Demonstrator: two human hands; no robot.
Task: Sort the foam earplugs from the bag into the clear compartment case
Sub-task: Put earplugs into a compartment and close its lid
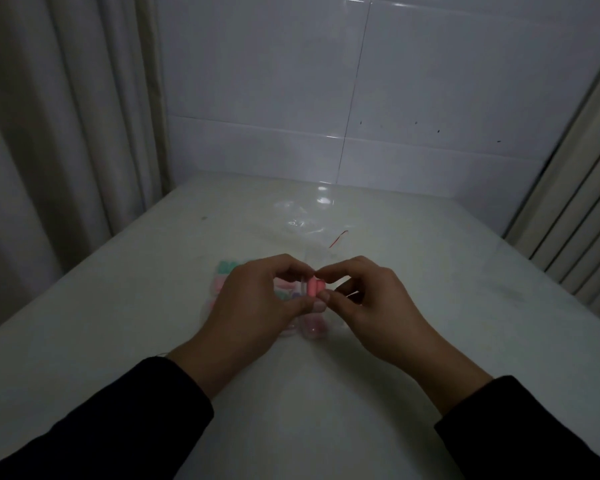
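Observation:
Two pink foam earplugs (314, 287) sit side by side between my hands, just above the table. My left hand (257, 306) pinches a small clear case lid or rim (303, 289) next to them with thumb and forefinger. My right hand (368, 303) pinches the pink earplugs from the right. Under my hands lies the clear compartment case (291, 327), mostly hidden, with green earplugs (229, 265) and pink and purple ones showing in its compartments. A clear plastic bag (305, 220) lies flat behind, farther up the table.
The white table (118, 306) runs back to a white tiled wall (361, 98). A curtain (66, 116) hangs along the left edge and ribbed panels (575, 220) stand at the right. A thin red strip (338, 239) marks the bag's edge.

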